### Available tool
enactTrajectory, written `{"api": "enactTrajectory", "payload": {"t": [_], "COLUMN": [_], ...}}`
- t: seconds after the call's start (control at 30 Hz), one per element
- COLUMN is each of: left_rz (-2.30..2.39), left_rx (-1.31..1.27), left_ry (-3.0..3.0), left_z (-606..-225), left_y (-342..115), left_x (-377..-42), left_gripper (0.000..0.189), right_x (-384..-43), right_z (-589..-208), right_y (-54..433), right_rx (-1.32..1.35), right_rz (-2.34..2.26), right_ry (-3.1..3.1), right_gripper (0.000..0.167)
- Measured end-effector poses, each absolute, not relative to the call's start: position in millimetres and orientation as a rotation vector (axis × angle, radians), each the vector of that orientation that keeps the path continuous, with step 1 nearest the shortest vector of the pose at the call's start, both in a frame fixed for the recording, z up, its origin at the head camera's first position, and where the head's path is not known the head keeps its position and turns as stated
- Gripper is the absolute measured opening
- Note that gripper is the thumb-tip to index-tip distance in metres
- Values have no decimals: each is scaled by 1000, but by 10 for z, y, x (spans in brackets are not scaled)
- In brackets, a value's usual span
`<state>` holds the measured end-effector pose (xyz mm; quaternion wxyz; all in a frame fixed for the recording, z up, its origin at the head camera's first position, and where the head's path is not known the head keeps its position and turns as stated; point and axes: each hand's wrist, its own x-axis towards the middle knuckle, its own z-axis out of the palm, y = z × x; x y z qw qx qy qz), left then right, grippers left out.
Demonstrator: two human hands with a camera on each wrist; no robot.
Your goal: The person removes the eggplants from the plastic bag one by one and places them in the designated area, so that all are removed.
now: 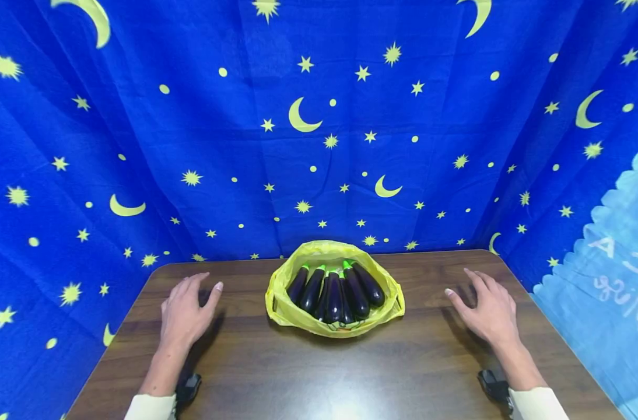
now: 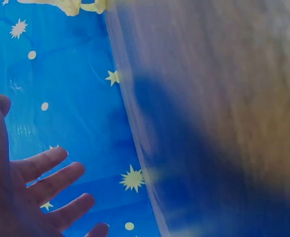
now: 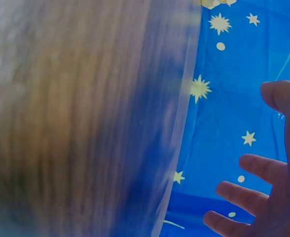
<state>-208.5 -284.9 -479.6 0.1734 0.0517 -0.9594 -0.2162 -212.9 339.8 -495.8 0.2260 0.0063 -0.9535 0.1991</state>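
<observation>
Several dark purple eggplants [image 1: 333, 296] with bright green stem ends lie side by side inside a yellow plastic bag [image 1: 336, 333]. The bag stands with its mouth wide at the middle of the table, near the back edge. To its left, my left hand [image 1: 185, 312] is held over the table, fingers spread and thumb apart, holding nothing. On the other side my right hand [image 1: 488, 309] has much the same pose, also holding nothing. Both hands are well apart from the bag. The wrist views show the loosely extended fingers [image 2: 56, 185] of each hand, and a bit of the bag's edge [image 3: 218, 3].
The brown wooden table [image 1: 329, 379] reaches back to a blue curtain [image 1: 329, 157] with yellow moons and stars. Curtain also lines both sides. A light blue cloth panel [image 1: 607, 280] with white lettering hangs at the right. Each wrist wears a black camera strap [image 1: 189, 388].
</observation>
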Motion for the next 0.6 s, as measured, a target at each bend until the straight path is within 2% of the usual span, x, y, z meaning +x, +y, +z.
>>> {"api": "enactTrajectory", "payload": {"t": [0.6], "left_rz": [-760], "left_rx": [112], "left_ry": [-2639], "left_z": [-4823], "left_y": [-2733], "left_x": [-2105], "left_gripper": [58], "right_x": [-2117], "right_z": [-4935], "right_y": [3265], "right_rx": [61], "right_rz": [627], "right_ry": [-2596], "right_gripper": [65]}}
